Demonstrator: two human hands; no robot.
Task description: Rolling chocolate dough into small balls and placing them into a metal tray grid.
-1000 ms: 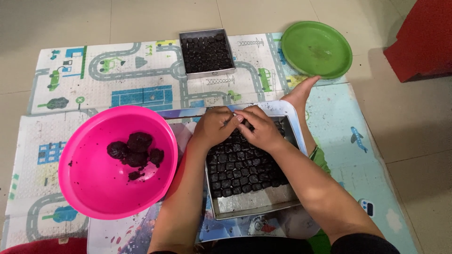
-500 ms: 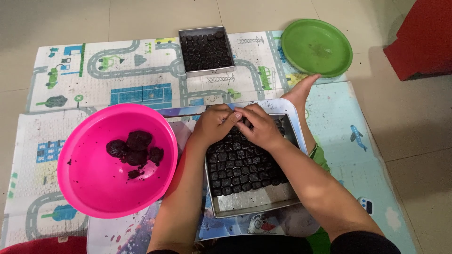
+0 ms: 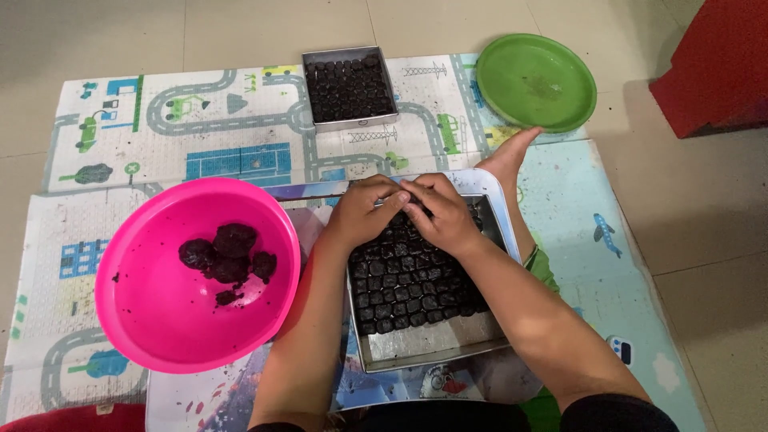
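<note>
Both hands, left [image 3: 364,212] and right [image 3: 442,216], pinch a dark piece together over the tray [image 3: 432,348]; pressing it snug against neighbouring rows looks wise.

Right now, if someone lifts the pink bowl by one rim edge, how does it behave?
The pink bowl looks like thin plastic, so probably light and a bit flexible. The dark lumps sit loose near its middle; tilting would likely make them slide or roll. Crumbs on the wall suggest the lumps are soft and crumbly, so rough handling may break them.
</note>
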